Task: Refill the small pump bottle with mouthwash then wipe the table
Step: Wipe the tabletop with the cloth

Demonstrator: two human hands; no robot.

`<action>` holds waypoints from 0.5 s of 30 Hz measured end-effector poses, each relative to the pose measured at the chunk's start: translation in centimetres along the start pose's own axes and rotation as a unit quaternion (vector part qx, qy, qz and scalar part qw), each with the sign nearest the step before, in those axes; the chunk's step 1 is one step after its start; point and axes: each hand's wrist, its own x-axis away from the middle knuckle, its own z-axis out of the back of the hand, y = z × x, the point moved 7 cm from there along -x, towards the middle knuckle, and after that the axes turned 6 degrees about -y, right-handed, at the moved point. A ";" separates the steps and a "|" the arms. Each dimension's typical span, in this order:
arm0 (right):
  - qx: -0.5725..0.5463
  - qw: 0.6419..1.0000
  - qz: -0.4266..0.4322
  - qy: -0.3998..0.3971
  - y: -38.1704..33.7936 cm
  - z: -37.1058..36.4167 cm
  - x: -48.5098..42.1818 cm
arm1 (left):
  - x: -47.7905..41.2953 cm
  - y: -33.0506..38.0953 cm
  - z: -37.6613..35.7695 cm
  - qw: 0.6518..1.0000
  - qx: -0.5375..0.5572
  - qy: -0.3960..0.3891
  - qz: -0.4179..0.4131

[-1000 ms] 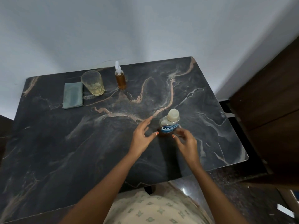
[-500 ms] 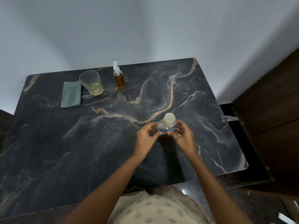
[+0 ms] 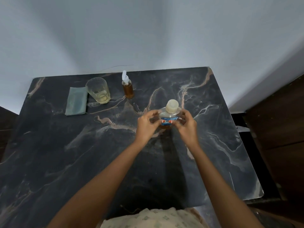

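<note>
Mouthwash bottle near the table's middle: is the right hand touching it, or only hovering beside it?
Touching. The head view shows the right hand with fingers curled onto the mouthwash bottle at its label, with no gap.

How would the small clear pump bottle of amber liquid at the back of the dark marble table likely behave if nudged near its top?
The small clear pump bottle is tall and narrow, so it would probably tip rather than slide. Amber liquid fills most of it, so likely heavy for its size. Its round body might roll on the dark marble table.
</note>
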 end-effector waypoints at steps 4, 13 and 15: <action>0.018 1.000 -0.004 -0.003 -1.1 -1.0 -4.5 | -4.3 0.6 1.4 1.000 -0.007 0.012 -0.001; 0.072 0.997 -0.001 -0.019 -1.7 -3.2 -12.7 | -11.7 0.7 3.3 0.999 -0.040 0.031 0.008; 0.081 0.996 -0.007 -0.022 -1.4 -3.6 -13.9 | -12.7 0.4 3.5 0.998 -0.048 0.028 0.013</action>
